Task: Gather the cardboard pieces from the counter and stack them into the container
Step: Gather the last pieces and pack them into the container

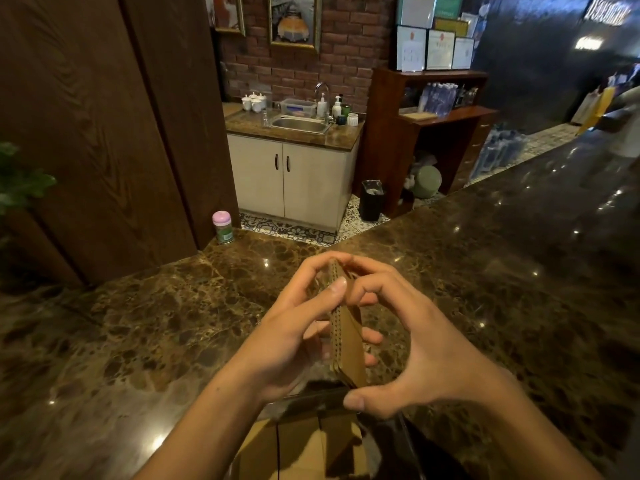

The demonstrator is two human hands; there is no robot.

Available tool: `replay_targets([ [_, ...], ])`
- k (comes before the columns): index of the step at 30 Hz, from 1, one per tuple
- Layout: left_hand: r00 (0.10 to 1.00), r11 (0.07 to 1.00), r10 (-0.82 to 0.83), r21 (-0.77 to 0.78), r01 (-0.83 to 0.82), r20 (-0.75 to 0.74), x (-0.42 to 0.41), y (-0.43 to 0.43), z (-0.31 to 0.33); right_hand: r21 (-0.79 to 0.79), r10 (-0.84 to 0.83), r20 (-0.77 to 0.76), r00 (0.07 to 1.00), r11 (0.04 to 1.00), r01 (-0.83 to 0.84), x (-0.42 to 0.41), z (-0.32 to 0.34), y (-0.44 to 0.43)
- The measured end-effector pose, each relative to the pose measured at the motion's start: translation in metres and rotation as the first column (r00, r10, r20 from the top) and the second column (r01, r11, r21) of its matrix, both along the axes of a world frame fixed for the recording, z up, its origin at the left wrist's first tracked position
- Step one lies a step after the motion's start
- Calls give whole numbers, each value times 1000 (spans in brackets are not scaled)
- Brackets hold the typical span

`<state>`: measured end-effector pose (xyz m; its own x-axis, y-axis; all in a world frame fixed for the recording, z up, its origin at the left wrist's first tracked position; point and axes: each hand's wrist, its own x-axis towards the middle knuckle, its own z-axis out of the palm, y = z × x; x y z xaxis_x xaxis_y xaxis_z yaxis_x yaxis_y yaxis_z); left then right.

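**Fingers squaring the stack before it goes down**

Fingers of both hands are curled round a thin cardboard stack, which stands on edge between the palms with its corrugated edge facing up. The left hand cups one face, its thumb laid across the top edge and its fingertips showing just past the far face. The right hand brackets the other side, with curled fingers at the far end of the stack and the thumb hooked under the near corner. Neither hand is spread wide; each closes just enough to press the pieces together.

The stack hangs above the counter without touching it. Just below the right thumb and between the wrists sits what looks like the container, dark-rimmed with brown card inside. Its walls are hard to make out.

The step in hand looks like aligning the pieces. To do it well:
- Ease the palms slightly.
- Nudge the ends between the far fingers and the near thumb until the edges sit flush, then pinch firmly again.
- Bring the stack back toward the wrists and tilt it flat.
- Let go only once it rests on the card beneath, or loose pieces may fan out or slip.
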<state>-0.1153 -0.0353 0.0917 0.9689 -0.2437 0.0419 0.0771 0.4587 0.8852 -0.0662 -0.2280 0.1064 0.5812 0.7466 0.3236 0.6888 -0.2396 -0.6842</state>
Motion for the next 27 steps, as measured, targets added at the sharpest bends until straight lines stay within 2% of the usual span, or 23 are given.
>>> replay_targets([
  [5,999,997,-17,-73,15,-30,-4,-1,-4,11,-24,12,1000,1000,24,-1,-2,-1],
  [11,996,977,-61,-208,45,-70,-10,-4,-13,-97,18,46,999,995,-13,-5,-3,1],
  [13,995,977,-54,-209,36,-83,-13,-3,-14,-104,29,46,999,994,-24,-5,-3,2],
  [15,995,994,5,-105,-16,-105,-17,-2,-15,-113,54,-6,999,992,-54,-6,-2,3],
  [17,985,983,115,159,-95,-127,-23,2,-18,-149,72,-52,996,986,-79,-7,-2,1],
  [18,975,934,194,325,-152,-103,-29,6,-23,-189,72,-79,994,978,-85,-6,-3,-2],
  [19,958,840,286,480,-252,3,-35,11,-28,-251,71,-116,991,963,-99,-5,-3,-6],
  [20,923,708,338,597,-376,181,-44,19,-34,-330,80,-169,982,934,-133,-6,-4,-10],
  [21,878,570,315,668,-478,360,-53,28,-40,-420,93,-221,971,889,-181,-6,-6,-14],
  [22,847,442,233,724,-530,478,-62,38,-45,-513,101,-266,959,827,-229,-8,-9,-17],
  [23,850,338,130,783,-523,511,-71,47,-49,-599,102,-296,950,754,-268,-10,-13,-19],
  [25,909,190,-57,898,-396,413,-90,59,-55,-715,112,-321,941,623,-318,-19,-24,-15],
  [27,920,-11,-249,949,-314,302,-103,62,-67,-767,148,-280,949,560,-314,-28,-42,-5],
])
